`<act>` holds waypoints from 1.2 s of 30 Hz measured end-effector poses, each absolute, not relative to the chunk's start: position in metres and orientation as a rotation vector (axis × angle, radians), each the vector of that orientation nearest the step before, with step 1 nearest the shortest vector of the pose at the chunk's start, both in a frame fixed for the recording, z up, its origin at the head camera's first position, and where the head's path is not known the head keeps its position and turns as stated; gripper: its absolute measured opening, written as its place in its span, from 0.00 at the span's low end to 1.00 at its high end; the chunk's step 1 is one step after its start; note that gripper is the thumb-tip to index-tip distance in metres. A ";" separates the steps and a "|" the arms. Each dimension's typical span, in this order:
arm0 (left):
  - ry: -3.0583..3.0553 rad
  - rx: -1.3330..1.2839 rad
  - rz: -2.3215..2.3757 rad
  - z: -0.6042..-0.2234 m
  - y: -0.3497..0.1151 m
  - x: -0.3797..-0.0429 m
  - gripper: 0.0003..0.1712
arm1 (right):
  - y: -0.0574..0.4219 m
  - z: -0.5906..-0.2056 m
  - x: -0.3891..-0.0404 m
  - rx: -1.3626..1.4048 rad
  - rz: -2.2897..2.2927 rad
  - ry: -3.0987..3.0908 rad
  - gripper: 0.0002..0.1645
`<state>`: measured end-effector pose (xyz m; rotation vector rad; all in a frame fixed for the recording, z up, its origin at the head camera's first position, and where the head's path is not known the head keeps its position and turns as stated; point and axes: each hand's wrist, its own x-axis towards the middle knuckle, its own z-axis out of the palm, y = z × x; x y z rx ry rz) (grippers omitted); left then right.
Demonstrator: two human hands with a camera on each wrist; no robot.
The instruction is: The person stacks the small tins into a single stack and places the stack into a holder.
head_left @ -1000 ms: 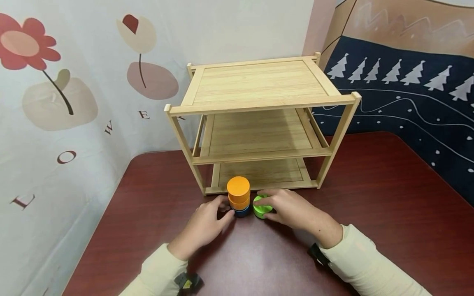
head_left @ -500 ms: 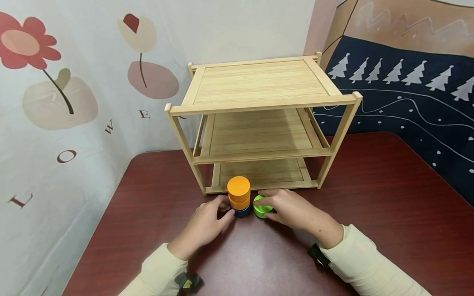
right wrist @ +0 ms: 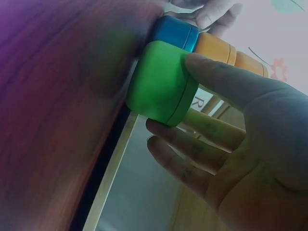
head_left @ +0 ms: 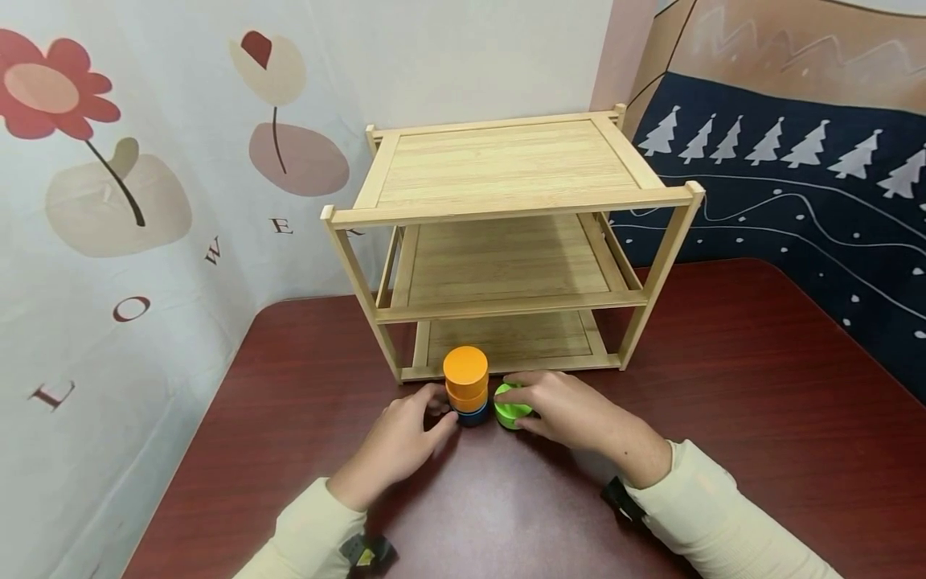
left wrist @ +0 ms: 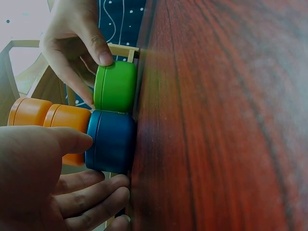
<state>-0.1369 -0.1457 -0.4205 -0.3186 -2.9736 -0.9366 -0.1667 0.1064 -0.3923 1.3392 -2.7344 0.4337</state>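
Two orange round tins [head_left: 466, 378] are stacked on a blue round tin [left wrist: 110, 142], which stands on the table. My left hand [head_left: 398, 434] is at the stack's left side, its thumb and fingers about the blue tin near the lid. A green round tin [right wrist: 161, 84] stands on the table just to the right of the stack. With thumb and fingers on opposite sides, my right hand [head_left: 567, 410] holds the green tin by its lid edge. In the left wrist view the green tin is right up against the blue one.
A three-tier wooden shelf [head_left: 506, 165] stands right behind the tins on the dark red table [head_left: 731, 386]. Behind the table hang a white cloth [head_left: 174, 137] with flowers and a dark blue one [head_left: 781, 193] with trees.
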 end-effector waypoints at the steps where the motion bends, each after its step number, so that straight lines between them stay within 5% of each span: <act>1: -2.974 -0.320 -0.939 -0.420 -0.146 -0.137 0.18 | 0.107 -0.392 -0.167 1.338 0.432 -2.733 0.20; 36: -2.992 -0.292 -0.954 -0.420 -0.145 -0.137 0.20 | 0.110 -0.377 -0.162 1.315 0.428 -2.711 0.21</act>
